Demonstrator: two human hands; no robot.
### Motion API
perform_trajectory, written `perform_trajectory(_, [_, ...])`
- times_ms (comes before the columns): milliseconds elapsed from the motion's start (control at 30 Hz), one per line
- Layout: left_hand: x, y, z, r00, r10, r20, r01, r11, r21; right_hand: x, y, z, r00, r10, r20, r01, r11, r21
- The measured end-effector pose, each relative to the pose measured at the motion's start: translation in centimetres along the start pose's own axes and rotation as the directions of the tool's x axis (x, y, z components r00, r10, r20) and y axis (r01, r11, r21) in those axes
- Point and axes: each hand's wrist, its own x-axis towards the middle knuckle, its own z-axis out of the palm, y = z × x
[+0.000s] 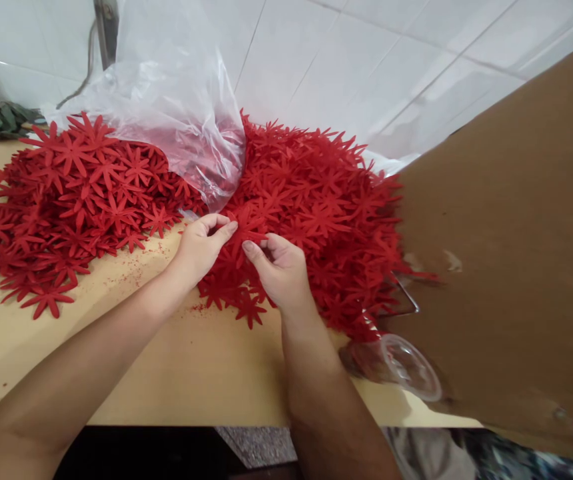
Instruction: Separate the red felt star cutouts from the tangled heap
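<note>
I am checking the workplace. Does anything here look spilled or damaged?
Small red crumbs lie scattered on the wooden table beside the red flower cutouts. The cardboard sheet has scuffed, torn spots.

Both bare forearms reach forward and converge. The left hand (197, 245) curls, thumb meeting forefinger in a pinch; the right hand (280, 268) — just beside it, almost touching — pinches likewise, fingers bent inward toward the left.
</note>
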Motion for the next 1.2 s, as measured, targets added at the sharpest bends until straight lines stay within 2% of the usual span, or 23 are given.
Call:
perform_trajectory(100, [0.0,0.1,0.0,0.999,-0.024,-0.024,0.024,1.000,-0.012,0.0,-0.2,0.0,1.000,0.004,-0.024,-0.005,1.000,-0.029])
perform_trajectory(267, [0.3,0.7,-0.6,0.984,-0.139,-0.115,0.124,0.984,-0.131,0.1,0.1,0.1,0.999,0.015,0.034,-0.018,0.996,0.090])
perform_trajectory(367, [0.7,1.1,-1.1,0.961,-0.221,-0.164,0.188,0.962,-0.197,0.3,0.3,0.0,1.000,0.023,0.004,-0.023,0.995,0.099])
perform_trajectory(433, [0.9,1.4,-1.3,0.957,-0.232,-0.174,0.193,0.957,-0.215,0.3,0.5,-0.1,1.000,0.012,-0.024,-0.010,0.997,0.082])
perform_trajectory(633, [0.6,1.4,-0.9,0.958,-0.239,-0.157,0.209,0.960,-0.185,0.3,0.8,0.1,0.991,0.063,-0.119,-0.047,0.990,0.134])
perform_trajectory(800, [0.3,1.4,-0.5,0.974,-0.209,-0.086,0.187,0.959,-0.212,0.4,0.7,0.5,0.999,0.043,-0.019,-0.038,0.976,0.217])
perform_trajectory(867, [0.2,1.4,-0.5,0.975,-0.207,-0.078,0.187,0.959,-0.212,0.4,0.7,0.6,0.999,0.047,-0.018,-0.041,0.969,0.245])
perform_trajectory(1000, [0.3,1.1,-0.5,0.976,-0.204,-0.073,0.186,0.961,-0.205,0.4,0.9,0.7,0.994,0.094,-0.058,-0.077,0.966,0.245])
perform_trajectory(1200, [0.2,1.1,-0.6,0.978,-0.205,-0.043,0.192,0.960,-0.205,0.4,0.8,0.3,0.997,0.032,-0.075,-0.020,0.987,0.161])
